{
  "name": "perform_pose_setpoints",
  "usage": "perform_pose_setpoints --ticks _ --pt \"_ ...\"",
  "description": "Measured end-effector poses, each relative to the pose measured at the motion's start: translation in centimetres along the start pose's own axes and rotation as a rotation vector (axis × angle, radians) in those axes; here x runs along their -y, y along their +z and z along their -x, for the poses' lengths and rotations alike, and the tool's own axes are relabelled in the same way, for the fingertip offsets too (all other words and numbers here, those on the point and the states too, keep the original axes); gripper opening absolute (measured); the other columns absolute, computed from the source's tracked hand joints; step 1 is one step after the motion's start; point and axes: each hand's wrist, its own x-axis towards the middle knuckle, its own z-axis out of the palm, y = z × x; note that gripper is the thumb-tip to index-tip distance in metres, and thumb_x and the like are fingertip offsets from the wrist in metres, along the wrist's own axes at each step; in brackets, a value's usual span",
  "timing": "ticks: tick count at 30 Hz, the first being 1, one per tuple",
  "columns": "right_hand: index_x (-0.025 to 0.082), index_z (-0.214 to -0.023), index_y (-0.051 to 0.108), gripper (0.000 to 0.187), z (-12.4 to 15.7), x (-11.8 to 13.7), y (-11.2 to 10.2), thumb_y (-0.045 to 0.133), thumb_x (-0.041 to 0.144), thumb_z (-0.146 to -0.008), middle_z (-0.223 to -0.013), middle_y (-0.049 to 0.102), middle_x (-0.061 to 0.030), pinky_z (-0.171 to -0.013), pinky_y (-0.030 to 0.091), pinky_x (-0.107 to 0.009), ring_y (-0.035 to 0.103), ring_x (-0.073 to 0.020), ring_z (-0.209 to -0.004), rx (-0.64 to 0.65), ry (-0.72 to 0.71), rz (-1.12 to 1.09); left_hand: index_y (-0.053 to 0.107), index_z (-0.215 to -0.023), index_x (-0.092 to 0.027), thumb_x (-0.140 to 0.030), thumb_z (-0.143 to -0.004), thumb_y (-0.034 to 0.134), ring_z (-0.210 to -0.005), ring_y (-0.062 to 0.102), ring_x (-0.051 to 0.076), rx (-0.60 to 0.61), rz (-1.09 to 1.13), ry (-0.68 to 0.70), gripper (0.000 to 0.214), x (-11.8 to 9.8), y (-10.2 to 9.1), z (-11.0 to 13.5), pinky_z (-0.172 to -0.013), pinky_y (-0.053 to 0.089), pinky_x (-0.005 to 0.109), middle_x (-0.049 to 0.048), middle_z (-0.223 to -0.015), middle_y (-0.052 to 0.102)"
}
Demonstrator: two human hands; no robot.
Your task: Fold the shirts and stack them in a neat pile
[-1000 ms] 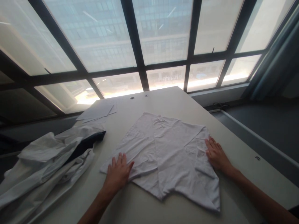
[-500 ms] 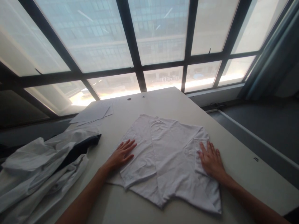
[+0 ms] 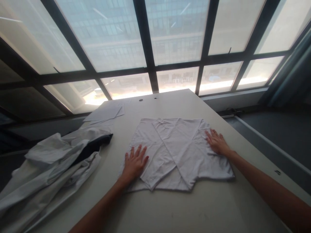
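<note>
A white T-shirt (image 3: 178, 147) lies partly folded on a pale table (image 3: 194, 207), its sides turned in over the middle. My left hand (image 3: 134, 163) rests flat on the shirt's left edge, fingers spread and open. My right hand (image 3: 216, 142) lies flat on the shirt's upper right part, fingers stretched out. Neither hand holds anything.
A heap of white cloth with a dark piece in it (image 3: 55, 161) lies on the table's left side. Sheets of paper (image 3: 104, 113) sit at the far left corner. Large windows (image 3: 155, 38) stand behind the table. A grey curtain (image 3: 289, 77) hangs at the right.
Both hands slid over the shirt, smoothing it: the left went up along the left side and came back down, the right moved up to the upper right. The shirt now lies squarer.
</note>
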Motion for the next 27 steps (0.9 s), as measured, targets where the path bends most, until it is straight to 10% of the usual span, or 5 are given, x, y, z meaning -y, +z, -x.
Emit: perform_pose_setpoints --ticks 14,27 --pt "0.009 -0.153 0.039 0.059 -0.9 1.7 -2.0 0.020 0.036 -0.104 -0.160 0.033 -0.0231 -0.117 0.018 -0.064 0.024 -0.0338 -0.150 -0.055 0.157 0.043 0.030 -0.159 -0.029 -0.061 -0.102 0.027 -0.149 0.010 0.053 0.078 0.041 -0.151 0.066 -1.4 -0.5 0.5 -0.108 0.019 0.078 0.0087 -0.168 0.016" --pt "0.011 -0.158 0.028 0.063 -2.1 6.2 -0.8 0.023 0.042 -0.104 -0.164 0.028 -0.0138 -0.121 0.013 -0.058 0.022 -0.0262 -0.152 0.014 0.082 -0.017 0.031 -0.158 -0.030 -0.052 -0.106 0.028 -0.153 0.018 0.031 0.003 0.044 0.230 0.057 1.9 0.0 -5.2 -0.120 0.017 0.061 0.0039 -0.166 0.023"
